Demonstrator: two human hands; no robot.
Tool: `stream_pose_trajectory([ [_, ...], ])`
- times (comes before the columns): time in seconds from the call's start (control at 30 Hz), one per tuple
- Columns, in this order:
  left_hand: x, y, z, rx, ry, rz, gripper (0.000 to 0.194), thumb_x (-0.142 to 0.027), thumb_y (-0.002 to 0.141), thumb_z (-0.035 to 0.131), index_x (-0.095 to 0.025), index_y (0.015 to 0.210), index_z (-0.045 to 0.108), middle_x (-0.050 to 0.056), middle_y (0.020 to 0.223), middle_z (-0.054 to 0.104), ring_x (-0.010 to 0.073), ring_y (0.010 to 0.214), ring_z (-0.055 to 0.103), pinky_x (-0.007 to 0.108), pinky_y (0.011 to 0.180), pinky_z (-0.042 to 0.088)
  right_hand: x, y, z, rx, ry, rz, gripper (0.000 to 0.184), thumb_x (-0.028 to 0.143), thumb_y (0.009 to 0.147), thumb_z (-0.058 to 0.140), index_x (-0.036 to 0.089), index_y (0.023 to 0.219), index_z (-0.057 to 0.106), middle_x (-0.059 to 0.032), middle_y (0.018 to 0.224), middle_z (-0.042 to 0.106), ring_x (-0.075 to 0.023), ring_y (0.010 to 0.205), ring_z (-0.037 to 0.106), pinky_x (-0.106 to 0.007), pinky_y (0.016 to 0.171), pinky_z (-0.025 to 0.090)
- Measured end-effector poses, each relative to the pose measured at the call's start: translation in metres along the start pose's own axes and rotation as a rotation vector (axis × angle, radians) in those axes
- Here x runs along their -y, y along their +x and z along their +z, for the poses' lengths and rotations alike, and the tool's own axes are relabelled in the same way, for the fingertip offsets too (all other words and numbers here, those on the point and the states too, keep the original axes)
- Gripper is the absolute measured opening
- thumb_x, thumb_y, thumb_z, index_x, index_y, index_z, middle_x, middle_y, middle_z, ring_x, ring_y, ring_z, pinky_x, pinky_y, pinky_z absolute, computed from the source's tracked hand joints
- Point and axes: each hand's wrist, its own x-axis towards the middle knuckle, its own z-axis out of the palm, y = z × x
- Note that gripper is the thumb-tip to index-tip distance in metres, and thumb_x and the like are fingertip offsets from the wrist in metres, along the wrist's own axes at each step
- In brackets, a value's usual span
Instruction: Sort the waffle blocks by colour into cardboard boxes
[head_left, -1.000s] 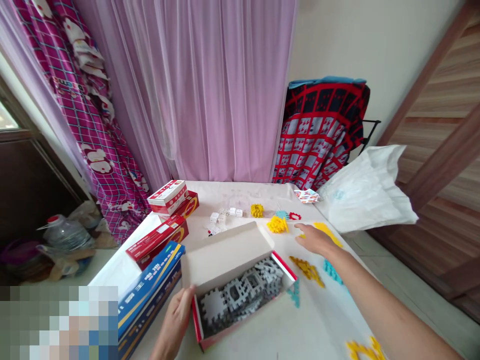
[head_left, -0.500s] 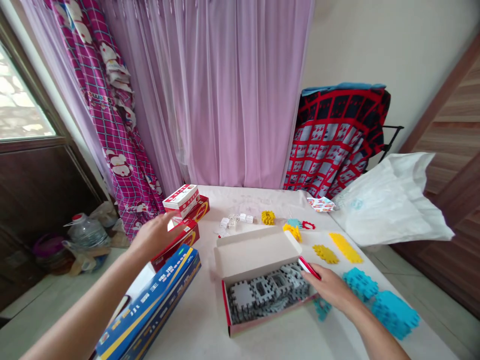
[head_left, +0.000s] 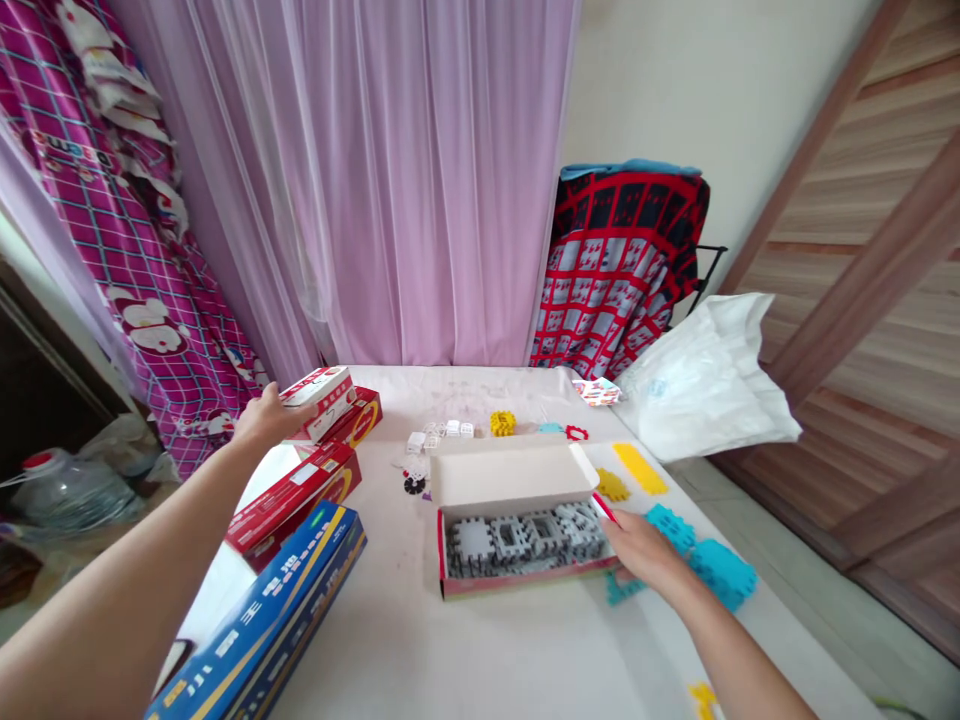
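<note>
My left hand (head_left: 271, 418) grips the near end of a small white-and-red box (head_left: 334, 402), with its thumb along the side facing me. That box is at the top of a stack, over a red box (head_left: 366, 412). My right hand (head_left: 643, 550) pinches the right end of an open carton (head_left: 517, 478), whose lid is folded back. Inside lie many grey interlocking plastic pieces (head_left: 472, 540), filling it in rows. Turquoise pieces (head_left: 724, 575) lie beside and partly behind my right wrist.
Left of the carton are a long blue box (head_left: 277, 600) and another red box (head_left: 300, 500). Small white pieces (head_left: 417, 442), yellow pieces (head_left: 502, 423) and a yellow strip (head_left: 640, 468) lie farther back. A white plastic bag (head_left: 697, 385) hangs at the table's right edge.
The view has turned to the right. My left hand has gone forward from above the red box and closed on the white-and-red box. My right hand stays on the carton's end.
</note>
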Motion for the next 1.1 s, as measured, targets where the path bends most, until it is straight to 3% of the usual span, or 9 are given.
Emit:
stream_pose_trajectory([
  [0.2,0.008,-0.047,-0.043,-0.12,-0.061,0.052,0.089,-0.065,0.074,0.051,-0.01,0.142,0.032,0.02,0.133,0.057,0.0419,0.116,0.056,0.05,0.087,0.049,0.018,-0.024,-0.011,-0.051,-0.091,-0.024,0.043,0.041,0.093,0.031,0.018,0.106,0.065,-0.012,0.098,0.071,-0.0241,0.087,0.069,-0.031,0.073,0.049],
  [0.37,0.004,-0.151,-0.06,-0.147,-0.095,0.262,0.097,-0.072,0.068,0.048,-0.02,0.147,0.028,0.012,0.137,0.055,0.0408,0.114,0.058,0.055,0.091,0.048,0.024,-0.08,-0.017,-0.364,0.148,-0.226,0.04,0.043,0.086,0.044,0.021,0.114,0.062,-0.0109,0.117,0.067,-0.0248,0.102,0.064,-0.034,0.085,0.047],
  [0.47,-0.004,-0.229,-0.038,-0.152,-0.132,0.423,0.091,-0.067,0.066,0.057,-0.03,0.146,0.032,0.006,0.138,0.056,0.035,0.117,0.058,0.047,0.094,0.05,0.033,-0.132,0.001,-0.03,0.466,-0.31,0.049,0.061,0.084,0.043,0.019,0.097,0.067,-0.0117,0.098,0.071,-0.0238,0.083,0.067,-0.032,0.068,0.051],
  [0.53,-0.01,-0.276,-0.01,-0.124,-0.164,0.563,0.09,-0.062,0.07,0.06,-0.033,0.148,0.026,0.005,0.139,0.055,0.0314,0.119,0.058,0.04,0.092,0.052,0.039,-0.166,0.022,0.277,0.672,-0.312,0.064,0.071,0.08,0.045,0.017,0.11,0.063,-0.0147,0.104,0.069,-0.0248,0.085,0.067,-0.032,0.061,0.051],
  [0.6,-0.016,-0.314,0.02,-0.144,-0.196,0.616,0.088,-0.057,0.073,0.06,-0.032,0.148,0.023,0.007,0.139,0.054,0.0305,0.12,0.058,0.04,0.093,0.052,0.043,-0.195,0.045,0.417,0.832,-0.308,0.079,0.074,0.076,0.051,0.019,0.132,0.051,-0.0159,0.117,0.065,-0.0259,0.097,0.065,-0.034,0.067,0.053],
  [0.73,-0.026,-0.366,0.071,-0.184,-0.203,0.571,0.088,-0.047,0.077,0.062,-0.028,0.15,0.017,0.013,0.128,0.058,0.0306,0.111,0.062,0.041,0.088,0.054,0.046,-0.225,0.079,0.426,1.005,-0.263,0.085,0.073,0.078,0.054,0.027,0.146,0.032,-0.0126,0.13,0.058,-0.0268,0.111,0.059,-0.037,0.08,0.052],
  [0.87,-0.036,-0.399,0.101,-0.138,-0.276,0.524,0.098,-0.038,0.07,0.071,-0.027,0.151,0.016,0.015,0.131,0.054,0.0342,0.116,0.057,0.049,0.093,0.051,0.046,-0.218,0.095,0.365,0.978,-0.26,0.078,0.063,0.08,0.058,0.027,0.144,0.033,-0.0109,0.129,0.059,-0.0267,0.107,0.062,-0.039,0.081,0.052],
  [0.97,-0.044,-0.421,0.115,-0.025,-0.459,0.514,0.093,-0.032,0.074,0.069,-0.028,0.151,0.016,0.015,0.14,0.047,0.0338,0.125,0.05,0.051,0.096,0.05,0.042,-0.196,0.089,0.258,0.84,-0.336,0.06,0.048,0.083,0.059,0.026,0.137,0.044,-0.0064,0.125,0.063,-0.0236,0.109,0.061,-0.039,0.093,0.048],
  [1.1,-0.054,-0.43,0.115,0.234,-0.835,0.531,0.066,-0.028,0.091,0.05,-0.032,0.148,0.017,0.014,0.135,0.054,0.0223,0.113,0.062,0.035,0.081,0.058,0.038,-0.173,0.056,0.128,0.517,-0.399,0.04,0.034,0.084,0.053,0.024,0.123,0.058,-0.0052,0.118,0.067,-0.0234,0.109,0.061,-0.039,0.096,0.045],
])
